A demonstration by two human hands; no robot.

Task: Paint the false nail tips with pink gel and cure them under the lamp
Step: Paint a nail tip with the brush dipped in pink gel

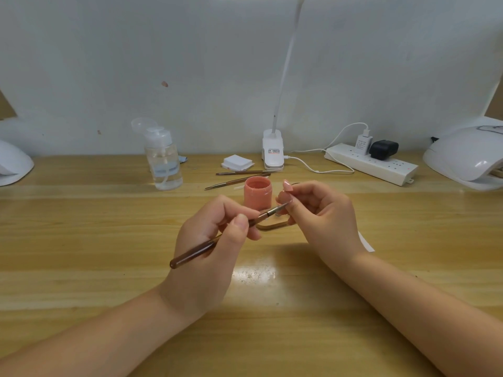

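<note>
Wooden desk (81, 240), mid-surface: a person's left hand (215, 240) pinches a gel brush (217, 242), its tip on a pink nail tip (287, 185) pinched in the right hand (321, 213), before the open gel jar (257, 193). Painting appears underway; the curing lamp (468, 156) waits unused at the right edge.

Open wood near table (81, 268) edge; pink jar (257, 195), 2 spare brushes (239, 178), pump bottle (163, 159) crowding centre back.

The left hand (215, 235) pinches a brown brush (217, 240), whose tip touches a pink nail tip (286, 198) held by the right hand (321, 213). The open pink gel jar (257, 193) stands just behind, on the wooden table (81, 240).
</note>
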